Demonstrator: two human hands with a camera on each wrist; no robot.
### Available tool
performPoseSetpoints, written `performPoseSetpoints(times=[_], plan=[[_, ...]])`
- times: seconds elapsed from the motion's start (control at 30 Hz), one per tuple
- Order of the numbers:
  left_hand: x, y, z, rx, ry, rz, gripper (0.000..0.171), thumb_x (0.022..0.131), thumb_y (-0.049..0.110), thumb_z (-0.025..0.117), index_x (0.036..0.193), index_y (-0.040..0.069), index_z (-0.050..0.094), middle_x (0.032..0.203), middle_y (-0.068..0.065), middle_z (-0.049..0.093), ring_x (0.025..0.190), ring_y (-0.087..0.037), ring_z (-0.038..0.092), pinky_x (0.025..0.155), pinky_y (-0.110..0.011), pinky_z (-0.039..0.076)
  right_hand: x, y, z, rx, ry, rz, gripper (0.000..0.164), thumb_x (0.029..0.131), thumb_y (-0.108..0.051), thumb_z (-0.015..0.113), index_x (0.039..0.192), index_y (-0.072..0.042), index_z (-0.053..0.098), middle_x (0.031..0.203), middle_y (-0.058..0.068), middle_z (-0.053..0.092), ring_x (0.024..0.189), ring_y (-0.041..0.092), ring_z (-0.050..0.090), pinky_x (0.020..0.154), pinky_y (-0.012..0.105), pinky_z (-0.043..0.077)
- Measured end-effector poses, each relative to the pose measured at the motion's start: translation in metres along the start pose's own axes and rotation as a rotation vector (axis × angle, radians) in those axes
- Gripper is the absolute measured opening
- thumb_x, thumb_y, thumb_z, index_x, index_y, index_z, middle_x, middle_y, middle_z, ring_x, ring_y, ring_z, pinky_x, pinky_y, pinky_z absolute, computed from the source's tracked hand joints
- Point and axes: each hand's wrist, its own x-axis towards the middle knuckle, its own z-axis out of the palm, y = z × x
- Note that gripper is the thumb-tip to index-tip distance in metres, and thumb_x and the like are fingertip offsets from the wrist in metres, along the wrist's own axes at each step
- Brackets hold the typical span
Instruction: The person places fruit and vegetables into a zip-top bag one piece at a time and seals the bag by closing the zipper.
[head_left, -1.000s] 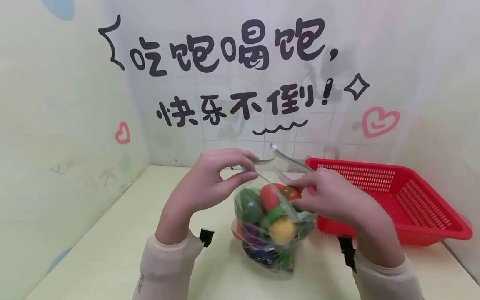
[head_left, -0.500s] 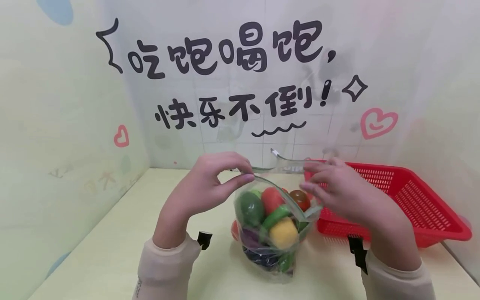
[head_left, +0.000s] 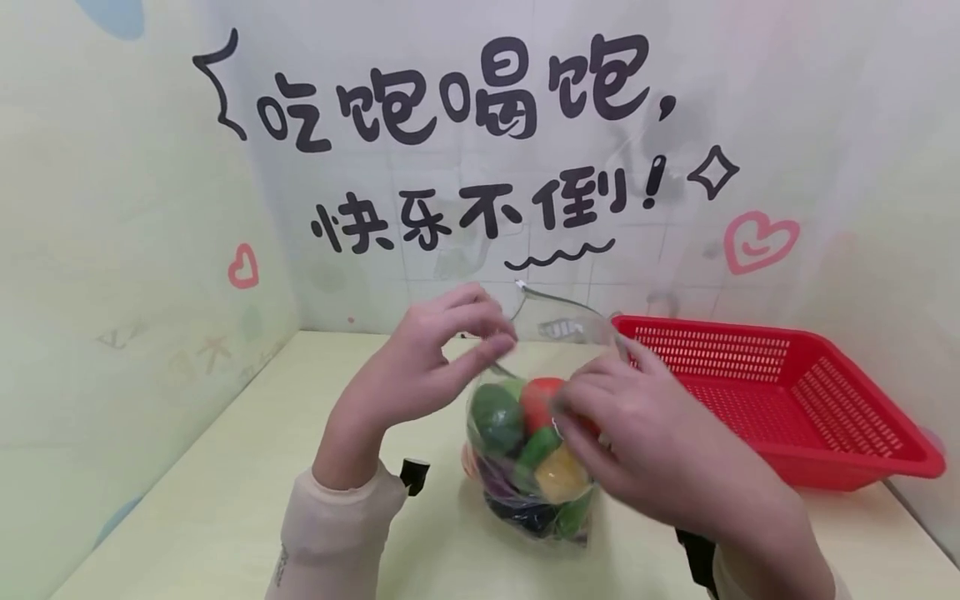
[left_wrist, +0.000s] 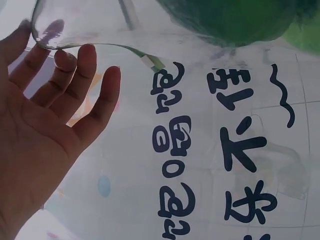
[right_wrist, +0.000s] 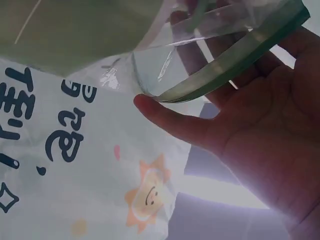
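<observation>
A clear zip bag (head_left: 573, 333), its mouth spread apart, stands on the table filled with fruit and vegetables. Through its plastic show a dark green oval fruit (head_left: 497, 418), a red tomato-like one (head_left: 538, 400) and a yellow round one (head_left: 561, 477). At the bag's left rim, my left hand (head_left: 423, 367) pinches the edge between thumb and finger. My right hand (head_left: 637, 425) holds the front right rim, its thumb on the green zip strip (right_wrist: 240, 57) and other fingers behind the plastic. A small white slider (head_left: 521, 286) sits at the rim's rear corner.
A red perforated plastic basket (head_left: 825, 454) stands right of the bag, behind my right forearm. The pale yellow table (head_left: 247, 467) meets printed walls (head_left: 450, 275) at the back and on the left.
My right hand first moved outward to the right, then came back left and nearer, over the bag's front. The mouth's front edge shifted with it. My left hand stayed about in place.
</observation>
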Motion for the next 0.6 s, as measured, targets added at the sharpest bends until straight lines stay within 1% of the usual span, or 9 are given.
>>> performPoseSetpoints(times=[0.1,0.17,0.2,0.3,0.37,0.43,0.5,0.53,0.6], plan=[[0.000,-0.005,0.001,0.047,-0.010,-0.036,0.027,0.093,-0.006,0.054,0.114,0.009,0.063,0.121,-0.002,0.055,0.110,-0.013,0.051,0.086,-0.033,0.049,-0.003,-0.013,-0.004,0.087,-0.036,-0.131,0.019,0.080,-0.025,0.075,0.098,-0.025,0.067,0.093,-0.018,0.061,0.094,-0.003,0.049,0.108,0.062,0.024],[-0.002,-0.008,0.002,0.103,-0.045,-0.068,0.040,0.091,-0.011,0.053,0.124,0.011,0.059,0.136,-0.004,0.048,0.124,-0.016,0.043,0.097,-0.037,0.046,-0.005,-0.021,-0.009,0.159,-0.095,-0.209,0.016,0.083,-0.026,0.073,0.096,-0.027,0.064,0.094,-0.019,0.058,0.095,-0.006,0.047,0.110,0.062,0.021],[-0.002,-0.008,0.002,0.118,-0.071,-0.074,0.044,0.089,-0.012,0.055,0.126,0.011,0.058,0.138,-0.003,0.047,0.128,-0.017,0.040,0.100,-0.039,0.043,-0.007,-0.024,-0.012,0.202,-0.127,-0.247,0.014,0.085,-0.025,0.072,0.095,-0.027,0.062,0.094,-0.019,0.056,0.095,-0.008,0.047,0.111,0.060,0.023],[-0.006,-0.010,0.000,0.114,-0.125,-0.074,0.039,0.086,-0.006,0.065,0.121,0.010,0.064,0.129,0.000,0.058,0.121,-0.012,0.049,0.100,-0.034,0.045,-0.012,-0.025,-0.023,0.302,-0.225,-0.288,0.011,0.088,-0.027,0.069,0.095,-0.031,0.061,0.097,-0.024,0.054,0.099,-0.012,0.048,0.111,0.048,0.031],[-0.008,-0.013,-0.005,0.097,-0.106,-0.063,0.028,0.084,-0.001,0.071,0.111,0.008,0.069,0.111,0.001,0.067,0.106,-0.008,0.058,0.093,-0.029,0.049,-0.017,-0.018,-0.029,0.312,-0.213,-0.293,0.013,0.089,-0.024,0.069,0.097,-0.033,0.062,0.100,-0.026,0.054,0.104,-0.010,0.049,0.108,0.044,0.037],[-0.011,-0.015,-0.011,0.094,-0.057,-0.061,0.020,0.081,0.000,0.074,0.100,0.007,0.073,0.095,0.002,0.071,0.091,-0.006,0.062,0.081,-0.025,0.053,-0.024,-0.004,-0.034,0.286,-0.159,-0.230,0.023,0.084,-0.023,0.075,0.101,-0.035,0.065,0.102,-0.027,0.055,0.101,-0.008,0.051,0.099,0.032,0.047],[-0.014,-0.018,-0.018,0.125,-0.001,-0.071,0.019,0.079,-0.002,0.075,0.095,0.007,0.074,0.091,0.003,0.071,0.086,-0.005,0.062,0.076,-0.025,0.053,-0.030,0.014,-0.036,0.206,-0.061,-0.146,0.029,0.078,-0.019,0.080,0.099,-0.033,0.067,0.097,-0.025,0.057,0.090,-0.006,0.054,0.082,0.024,0.055],[-0.016,-0.019,-0.020,0.149,0.025,-0.080,0.019,0.078,-0.003,0.075,0.094,0.007,0.074,0.089,0.003,0.071,0.084,-0.005,0.062,0.074,-0.026,0.053,-0.032,0.024,-0.035,0.161,-0.018,-0.092,0.029,0.075,-0.018,0.081,0.097,-0.031,0.068,0.093,-0.023,0.058,0.082,-0.005,0.054,0.073,0.021,0.056],[-0.018,-0.022,-0.024,0.191,0.058,-0.104,0.018,0.078,-0.004,0.075,0.091,0.009,0.074,0.087,0.004,0.070,0.081,-0.005,0.061,0.071,-0.027,0.053,-0.033,0.044,-0.032,0.087,0.011,0.049,0.027,0.072,-0.015,0.084,0.092,-0.026,0.069,0.083,-0.019,0.059,0.068,-0.004,0.053,0.057,0.017,0.052]])
